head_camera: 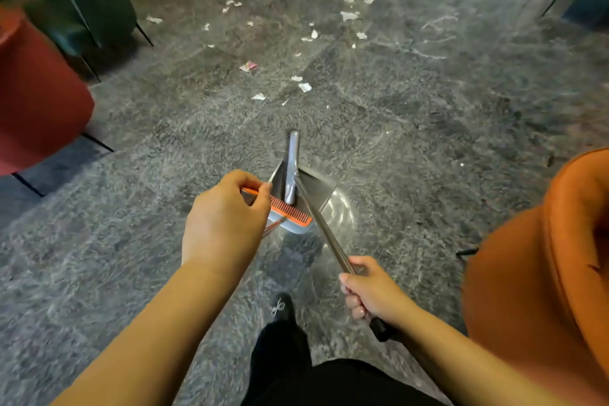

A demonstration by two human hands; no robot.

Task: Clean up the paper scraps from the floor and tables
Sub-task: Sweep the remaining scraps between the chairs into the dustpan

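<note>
- Left hand point(227, 217) pinches the dustpan's point(316, 188) orange comb edge.
- Right hand point(370, 290) grips the long handle point(324, 227).
- Scraps point(304, 86) lie scattered on the floor point(461, 115), well beyond both hands.

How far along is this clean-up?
Barely begun. Nothing looks swept: the paper scraps lie scattered over the grey floor. In hand: the right hand grips the long metal handle, while the left hand holds an orange-edged dustpan. No tables show here.

lounge: upholstered chairs point(39, 92), marble floor point(428, 109)
</note>
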